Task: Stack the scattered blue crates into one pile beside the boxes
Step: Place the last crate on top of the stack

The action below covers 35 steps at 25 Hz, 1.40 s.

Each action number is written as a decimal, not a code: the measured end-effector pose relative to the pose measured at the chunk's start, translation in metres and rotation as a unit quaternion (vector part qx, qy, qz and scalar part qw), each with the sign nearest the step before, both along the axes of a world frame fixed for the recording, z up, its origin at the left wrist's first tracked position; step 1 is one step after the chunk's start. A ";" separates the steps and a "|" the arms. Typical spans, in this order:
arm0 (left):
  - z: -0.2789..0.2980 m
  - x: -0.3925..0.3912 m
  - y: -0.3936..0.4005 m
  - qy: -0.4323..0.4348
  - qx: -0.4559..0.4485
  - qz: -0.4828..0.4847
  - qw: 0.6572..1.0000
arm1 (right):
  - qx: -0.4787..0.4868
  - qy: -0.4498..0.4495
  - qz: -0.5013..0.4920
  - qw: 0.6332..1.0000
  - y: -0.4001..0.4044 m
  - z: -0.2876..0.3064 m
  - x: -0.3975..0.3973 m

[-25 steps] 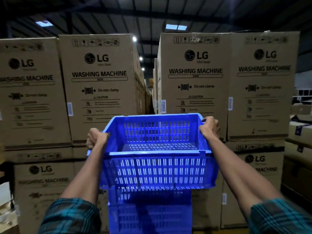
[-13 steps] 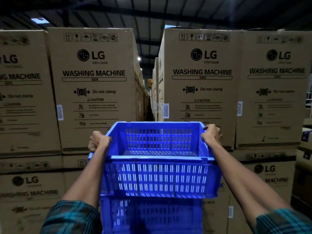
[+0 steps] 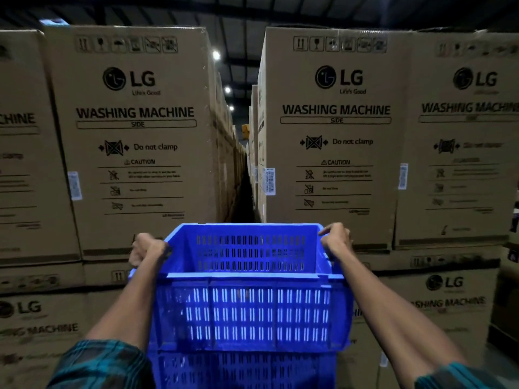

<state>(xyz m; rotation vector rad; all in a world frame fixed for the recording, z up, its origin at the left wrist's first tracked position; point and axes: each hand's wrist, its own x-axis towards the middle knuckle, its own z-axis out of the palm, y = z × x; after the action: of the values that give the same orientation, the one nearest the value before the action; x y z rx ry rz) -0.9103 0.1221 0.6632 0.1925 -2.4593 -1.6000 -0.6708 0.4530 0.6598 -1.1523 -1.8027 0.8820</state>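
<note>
Sinking lower since a second ago, the slotted blue plastic crate (image 3: 247, 287), both hands (image 3: 147, 248) (image 3: 335, 241) clamped on its rim, nearly seats on the blue crate pile (image 3: 241, 369) at bottom centre.

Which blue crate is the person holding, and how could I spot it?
Find the tall brown cardboard washing machine boxes with the dark aisle between them. In front of that aisle is the slotted blue plastic crate, gripped at its top rim by the left hand and right hand. Unlike the blue crate underneath, it is the top one, empty inside.
</note>
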 end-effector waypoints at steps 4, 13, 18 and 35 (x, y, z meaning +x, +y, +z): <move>-0.001 -0.007 0.004 0.002 -0.010 -0.004 1.000 | -0.002 -0.027 0.048 0.998 0.011 0.004 -0.013; -0.006 -0.029 0.014 0.016 0.023 0.006 1.000 | -0.009 -0.010 0.024 1.000 0.031 0.001 -0.034; -0.013 -0.033 0.023 0.019 -0.002 -0.016 1.000 | 0.013 -0.014 0.038 0.999 0.045 -0.002 -0.050; -0.012 -0.046 0.015 0.041 -0.151 0.011 0.988 | 0.049 -0.128 0.060 0.989 0.044 -0.009 -0.055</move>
<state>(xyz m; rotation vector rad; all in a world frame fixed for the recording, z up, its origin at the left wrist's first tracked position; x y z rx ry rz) -0.9563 0.1376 0.6508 0.1023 -2.5830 -1.1815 -0.7262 0.4965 0.6512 -1.1451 -2.1188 0.7295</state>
